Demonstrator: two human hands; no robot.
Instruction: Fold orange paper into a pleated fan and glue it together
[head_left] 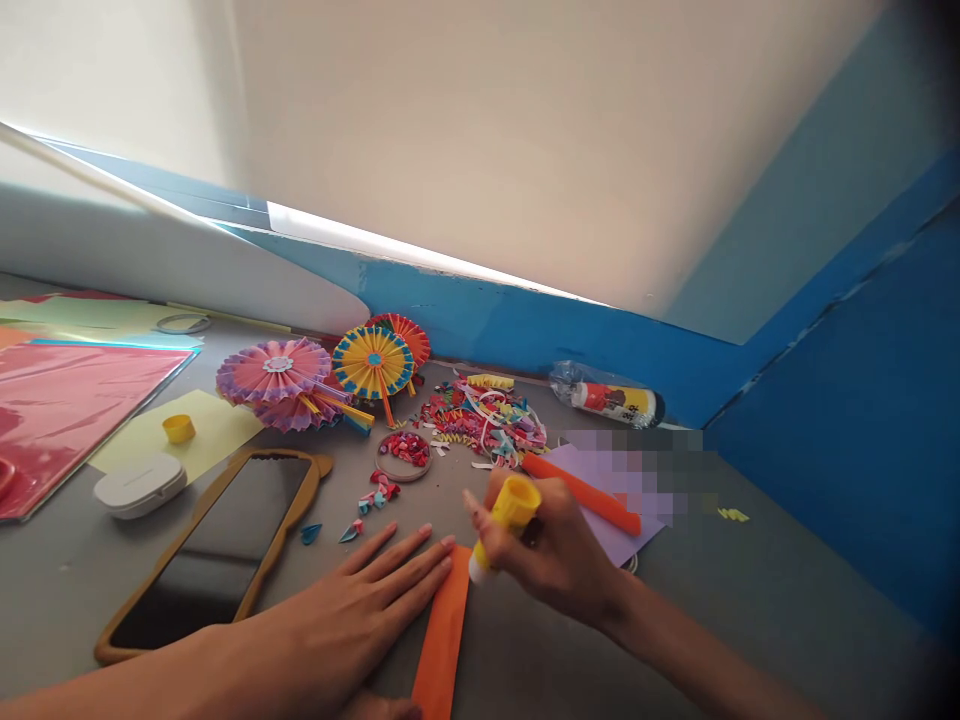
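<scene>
My left hand (386,600) lies flat with its fingers stretched out, the fingertips along the left edge of an orange paper strip (442,640) on the table. In my right hand (551,545) is a yellow glue stick (514,505), tilted, with its white tip pointing down by the upper right edge of the strip. Whether the tip touches the paper I cannot tell. Close above the left fingers sit small paper scraps (379,492) and a blue paper petal (310,534). The yellow glue cap (178,429) stands apart at the left.
A phone in a brown case (217,545) and a white case (140,485) lie left. Pleated paper rosettes (373,360) and a shred pile (487,415) stand behind. Right of them are a bottle (615,400), an orange roll (585,495) and purple paper (622,545). A blue wall (840,450) borders the right.
</scene>
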